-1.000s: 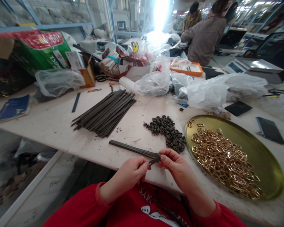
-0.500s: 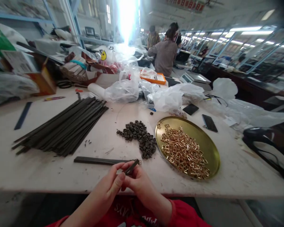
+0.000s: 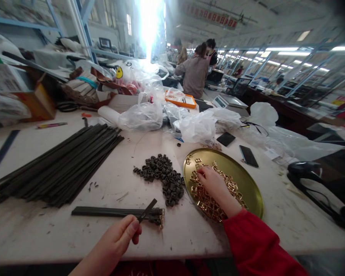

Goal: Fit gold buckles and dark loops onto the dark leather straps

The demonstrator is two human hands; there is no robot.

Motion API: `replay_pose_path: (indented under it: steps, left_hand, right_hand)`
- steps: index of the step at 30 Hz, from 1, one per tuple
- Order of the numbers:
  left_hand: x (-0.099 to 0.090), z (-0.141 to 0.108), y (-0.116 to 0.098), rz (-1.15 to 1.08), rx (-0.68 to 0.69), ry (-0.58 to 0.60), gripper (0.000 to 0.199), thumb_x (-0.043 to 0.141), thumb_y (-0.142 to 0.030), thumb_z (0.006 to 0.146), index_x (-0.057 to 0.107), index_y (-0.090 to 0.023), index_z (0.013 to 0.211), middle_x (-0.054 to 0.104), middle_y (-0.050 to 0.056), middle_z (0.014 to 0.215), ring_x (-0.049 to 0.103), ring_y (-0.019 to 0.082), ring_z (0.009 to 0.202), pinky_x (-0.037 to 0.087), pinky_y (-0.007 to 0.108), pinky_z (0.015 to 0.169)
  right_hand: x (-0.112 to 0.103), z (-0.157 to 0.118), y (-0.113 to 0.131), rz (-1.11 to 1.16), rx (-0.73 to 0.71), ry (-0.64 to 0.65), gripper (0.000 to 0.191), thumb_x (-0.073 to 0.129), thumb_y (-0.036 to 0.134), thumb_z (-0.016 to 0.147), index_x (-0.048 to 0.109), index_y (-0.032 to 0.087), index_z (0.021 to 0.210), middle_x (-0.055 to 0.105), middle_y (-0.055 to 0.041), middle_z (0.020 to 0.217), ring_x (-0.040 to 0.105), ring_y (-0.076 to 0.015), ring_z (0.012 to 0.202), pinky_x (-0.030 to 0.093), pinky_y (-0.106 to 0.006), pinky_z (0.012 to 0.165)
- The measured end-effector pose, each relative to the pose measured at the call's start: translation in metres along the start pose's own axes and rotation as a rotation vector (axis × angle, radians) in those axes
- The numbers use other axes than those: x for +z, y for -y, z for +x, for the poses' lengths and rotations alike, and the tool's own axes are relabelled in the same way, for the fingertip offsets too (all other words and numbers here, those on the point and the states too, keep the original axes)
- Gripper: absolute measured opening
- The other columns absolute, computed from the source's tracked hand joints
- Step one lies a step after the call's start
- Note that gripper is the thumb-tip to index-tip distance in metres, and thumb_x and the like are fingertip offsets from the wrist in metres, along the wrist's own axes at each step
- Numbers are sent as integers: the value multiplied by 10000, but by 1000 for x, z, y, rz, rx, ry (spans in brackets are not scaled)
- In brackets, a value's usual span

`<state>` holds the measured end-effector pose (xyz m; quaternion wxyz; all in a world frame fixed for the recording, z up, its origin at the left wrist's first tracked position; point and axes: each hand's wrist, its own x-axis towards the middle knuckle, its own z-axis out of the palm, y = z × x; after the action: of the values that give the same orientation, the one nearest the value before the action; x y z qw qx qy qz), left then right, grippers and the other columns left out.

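My left hand [image 3: 119,234] pinches a dark strap [image 3: 148,210] between thumb and fingers, its free end slanting up to the right. Just behind it on the table lie several finished-looking straps [image 3: 103,211], with gold buckles [image 3: 161,218] at their right ends. My right hand [image 3: 214,184] reaches over the round brass-coloured tray [image 3: 251,188], fingertips drawn together on a gold buckle at the upper left of the heaped buckles [image 3: 207,203]; the fingers partly hide it. Between the hands sits a pile of small dark strap loops [image 3: 163,174].
A thick bundle of dark straps [image 3: 60,165] lies at the left. Clear plastic bags [image 3: 195,124] line the back, near a black flat object [image 3: 225,138] and a phone [image 3: 248,155]. A cardboard box [image 3: 40,101] stands back left; people [image 3: 195,73] are farther off.
My right hand has left the strap and moved right to the buckle tray. My left hand keeps the strap and has shifted left and slightly down. The view has shifted a little.
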<state>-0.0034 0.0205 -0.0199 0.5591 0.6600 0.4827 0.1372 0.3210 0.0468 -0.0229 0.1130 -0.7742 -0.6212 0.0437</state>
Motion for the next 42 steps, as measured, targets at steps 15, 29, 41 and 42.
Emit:
replay_pose_path:
  steps: [15,29,41,42]
  left_hand:
    - [0,-7,-8,-60,-48,33,388,367,-525,766,498,-188,624,452,-24,567,419,137,549,341,231,536]
    - [0,-10,-34,-175,125,-184,167,508,-321,748,518,-170,677,488,-44,578,425,104,555,347,212,542]
    - [4,-19,-26,-318,-3,-220,238,506,-367,760,474,-183,613,312,-91,434,290,82,423,242,204,441]
    - [5,-19,-25,-317,3,-229,233,504,-362,761,469,-184,615,314,-91,436,297,84,427,248,205,447]
  right_hand:
    - [7,-5,11,-41,-86,83,203,426,112,835,628,95,841,636,-161,877,592,-241,838,424,-345,755]
    - [3,-88,141,1041,-297,375,178,548,212,769,667,208,902,659,-30,853,573,-173,779,448,-288,713]
    - [16,-97,156,1550,228,377,328,707,388,636,600,171,857,618,5,711,538,-117,615,431,-259,626]
    - [17,-97,157,1559,235,383,305,708,384,638,594,170,823,608,12,680,529,-115,607,424,-254,619]
